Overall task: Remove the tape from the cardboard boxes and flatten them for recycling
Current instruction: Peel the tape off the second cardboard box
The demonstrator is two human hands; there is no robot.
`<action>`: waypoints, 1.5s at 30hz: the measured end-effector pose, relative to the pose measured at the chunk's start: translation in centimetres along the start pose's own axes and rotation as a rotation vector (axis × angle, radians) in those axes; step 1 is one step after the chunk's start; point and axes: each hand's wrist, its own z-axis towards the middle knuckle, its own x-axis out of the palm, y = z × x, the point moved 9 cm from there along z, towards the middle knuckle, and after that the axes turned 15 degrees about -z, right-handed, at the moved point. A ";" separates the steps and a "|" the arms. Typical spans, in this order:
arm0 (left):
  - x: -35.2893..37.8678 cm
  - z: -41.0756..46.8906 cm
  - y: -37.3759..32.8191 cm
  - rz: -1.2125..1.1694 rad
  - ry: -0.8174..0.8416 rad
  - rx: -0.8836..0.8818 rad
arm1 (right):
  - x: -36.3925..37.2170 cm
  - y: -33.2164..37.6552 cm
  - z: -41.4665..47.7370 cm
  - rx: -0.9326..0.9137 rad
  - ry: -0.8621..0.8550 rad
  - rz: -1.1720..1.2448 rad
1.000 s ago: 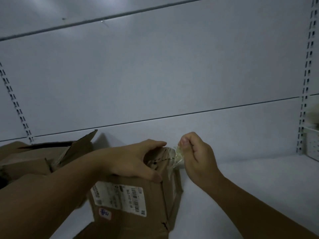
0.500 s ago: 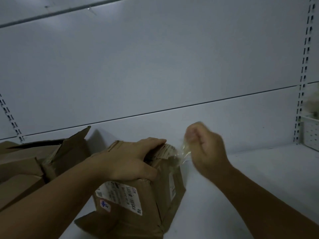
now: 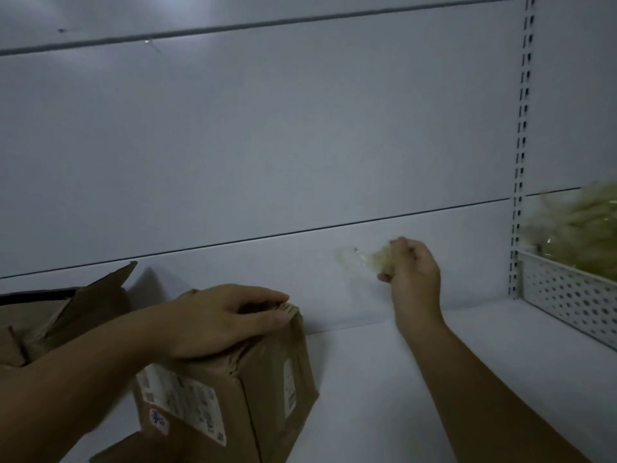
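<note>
A brown cardboard box with white shipping labels stands on the white shelf at the lower left. My left hand lies flat over its crumpled top and presses it down. My right hand is up and to the right of the box, well clear of it, pinching a crumpled strip of clear tape that trails to the left of my fingers. A second opened cardboard box sits behind my left forearm at the far left.
A perforated white metal divider closes the shelf on the right, with a heap of yellowish crumpled tape behind it. A slotted upright runs up the white back panel.
My right hand has pulled the tape off the box's top corner and swung up and to the right with it. My left hand stayed on the box. The view has turned right.
</note>
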 end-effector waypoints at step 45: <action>13.5 25.1 -37.0 0.151 -0.422 0.685 | -25.1 14.5 18.0 -0.516 0.352 -1.597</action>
